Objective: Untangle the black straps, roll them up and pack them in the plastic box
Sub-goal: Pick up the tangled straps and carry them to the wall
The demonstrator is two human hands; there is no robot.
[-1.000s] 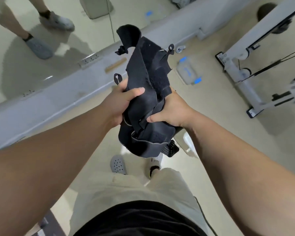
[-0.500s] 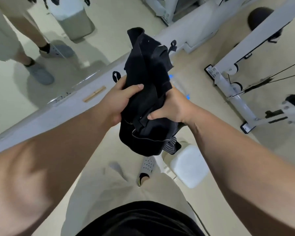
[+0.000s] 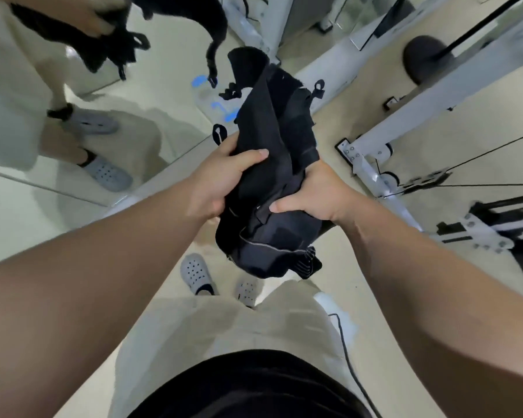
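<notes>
My left hand [image 3: 221, 181] and right hand [image 3: 316, 193] are both curled tight around a crumpled bundle of black fabric straps [image 3: 272, 140], thumbs pressed on its front. It hangs above the pale floor [image 3: 344, 267], loose ends sticking up beyond my fingers.

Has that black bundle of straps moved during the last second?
Yes. Gripped by the left hand and right hand, the bundle has shifted rightward, closer to the white machine frame's bolted foot.
</notes>
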